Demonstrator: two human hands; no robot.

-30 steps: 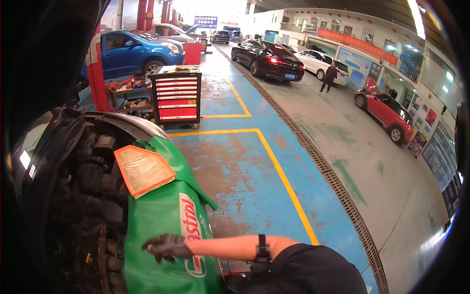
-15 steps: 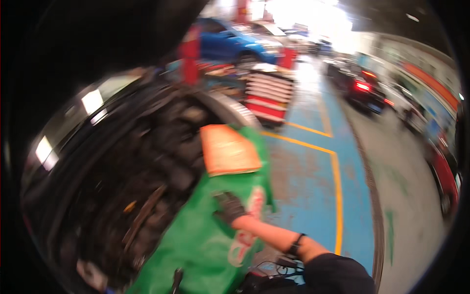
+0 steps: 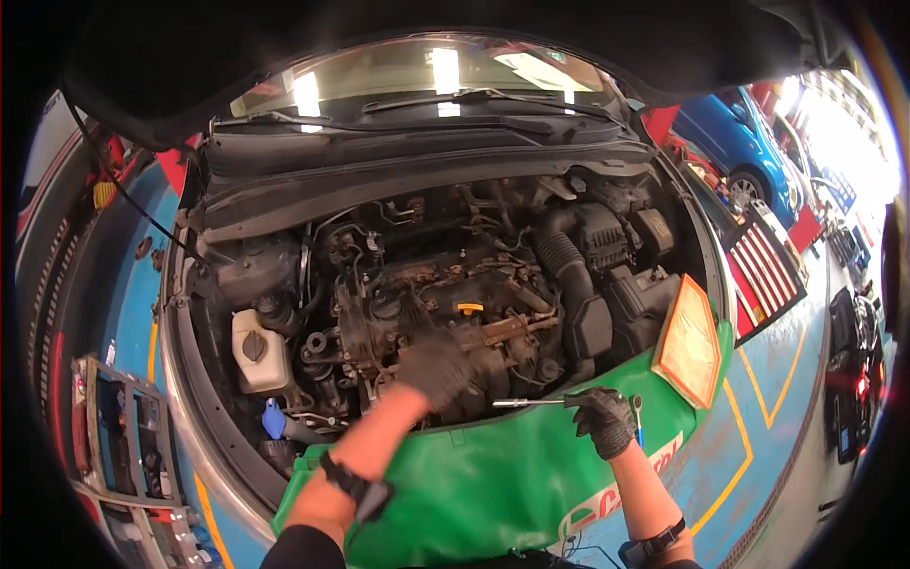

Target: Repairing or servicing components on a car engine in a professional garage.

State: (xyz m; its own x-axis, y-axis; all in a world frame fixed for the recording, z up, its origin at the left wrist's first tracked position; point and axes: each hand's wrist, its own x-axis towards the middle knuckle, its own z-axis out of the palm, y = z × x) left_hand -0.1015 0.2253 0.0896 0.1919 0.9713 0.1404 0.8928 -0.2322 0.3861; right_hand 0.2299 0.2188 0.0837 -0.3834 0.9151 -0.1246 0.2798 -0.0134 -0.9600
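I look down into an open car engine bay (image 3: 455,275) under a raised hood. My left hand (image 3: 434,365), in a dark glove, reaches into the bay and rests on the front of the engine; whether it grips anything is hidden. My right hand (image 3: 601,417), also gloved, is closed on the handle end of a long metal ratchet wrench (image 3: 531,403) that points left toward the engine. A green fender cover (image 3: 493,484) drapes the car's front edge under both forearms. An orange air filter (image 3: 689,339) lies on the cover at the right.
A white coolant reservoir (image 3: 257,351) sits at the bay's left. A tool trolley (image 3: 123,446) stands at the lower left. A red tool chest (image 3: 763,275), a blue car (image 3: 744,142) and yellow floor lines (image 3: 758,417) lie to the right.
My view has swung left from the workshop floor onto the engine bay. My left hand has come into the bay, and my right hand now holds the wrench instead of lying on the cover.
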